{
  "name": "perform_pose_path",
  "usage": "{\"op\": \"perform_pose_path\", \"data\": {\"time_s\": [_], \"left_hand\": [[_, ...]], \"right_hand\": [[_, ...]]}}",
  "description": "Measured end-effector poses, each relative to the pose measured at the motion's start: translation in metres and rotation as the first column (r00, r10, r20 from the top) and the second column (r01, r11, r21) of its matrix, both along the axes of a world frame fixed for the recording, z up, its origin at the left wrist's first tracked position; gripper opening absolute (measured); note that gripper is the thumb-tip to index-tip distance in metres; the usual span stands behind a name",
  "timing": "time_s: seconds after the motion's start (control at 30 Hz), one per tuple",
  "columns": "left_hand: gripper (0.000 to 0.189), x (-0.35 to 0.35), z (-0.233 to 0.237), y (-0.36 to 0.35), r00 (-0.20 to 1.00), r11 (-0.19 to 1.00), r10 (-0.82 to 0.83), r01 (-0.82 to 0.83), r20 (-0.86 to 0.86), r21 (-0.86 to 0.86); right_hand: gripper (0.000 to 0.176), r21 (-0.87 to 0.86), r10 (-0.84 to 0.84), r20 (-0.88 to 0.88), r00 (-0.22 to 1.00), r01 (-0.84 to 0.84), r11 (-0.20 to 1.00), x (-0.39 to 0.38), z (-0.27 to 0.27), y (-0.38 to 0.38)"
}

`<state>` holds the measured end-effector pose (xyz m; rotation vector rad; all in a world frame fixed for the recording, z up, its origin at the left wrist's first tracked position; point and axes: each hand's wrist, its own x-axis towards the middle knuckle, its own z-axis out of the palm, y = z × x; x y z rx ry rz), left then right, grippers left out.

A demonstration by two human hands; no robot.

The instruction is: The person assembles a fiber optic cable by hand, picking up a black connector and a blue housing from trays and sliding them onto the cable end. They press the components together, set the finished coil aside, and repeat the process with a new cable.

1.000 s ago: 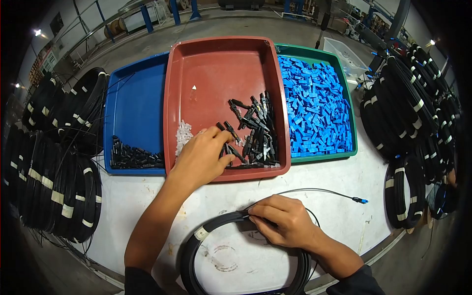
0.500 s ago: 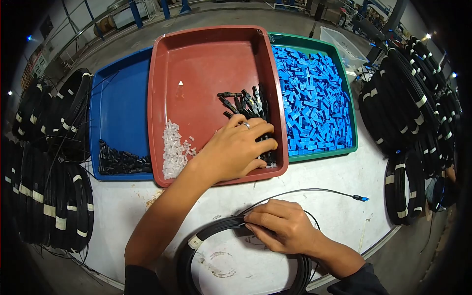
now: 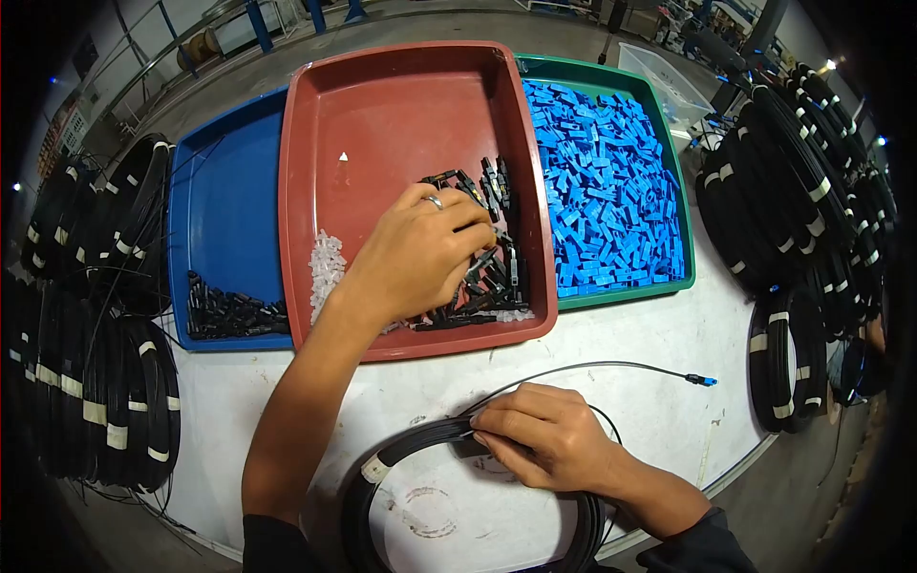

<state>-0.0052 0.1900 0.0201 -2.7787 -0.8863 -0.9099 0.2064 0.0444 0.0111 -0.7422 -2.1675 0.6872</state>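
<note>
My left hand (image 3: 420,253) is over the red tray (image 3: 401,124), its fingers curled down among black connector bodies (image 3: 511,263). Whatever sits between its fingertips is hidden. Beside the wrist lies a pile of small clear plastic pieces (image 3: 326,272). In front of the tray, my right hand (image 3: 544,435) pinches black cable at the top of a coil (image 3: 420,441) that rests on the white table. From that coil a loose cable end arches rightward to a blue-tipped connector (image 3: 702,380).
Left of the red tray stands a blue tray (image 3: 224,205) with black parts. On its right a green tray (image 3: 684,229) is full of blue clips (image 3: 607,191). Black cable coils (image 3: 105,392) are stacked at the left, and more coils (image 3: 764,191) at the right. White tape binds them.
My left hand has moved up and left within the red tray, uncovering black connectors near its right corner. The right hand stays on the coil. The whole view has shifted slightly.
</note>
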Motion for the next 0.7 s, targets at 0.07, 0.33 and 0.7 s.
{"op": "perform_pose_path", "data": {"time_s": [0.07,0.33,0.7], "left_hand": [[0.015,0.004,-0.003,-0.004,0.999,1.0,0.004,-0.004,-0.032,-0.002],[0.013,0.023,-0.009,-0.011,0.987,0.997,-0.054,0.062,-0.151,0.049],[0.019,0.021,-0.009,0.007,0.98,0.996,-0.049,0.061,-0.191,0.059]], "right_hand": [[0.018,-0.002,0.002,0.013,1.0,-0.002,1.0,0.0,-0.001,-0.001],[0.018,-0.003,0.0,0.025,1.0,0.0,1.0,0.0,-0.001,-0.001],[0.019,-0.007,0.006,0.029,1.0,-0.006,1.0,0.001,-0.001,-0.001]]}}
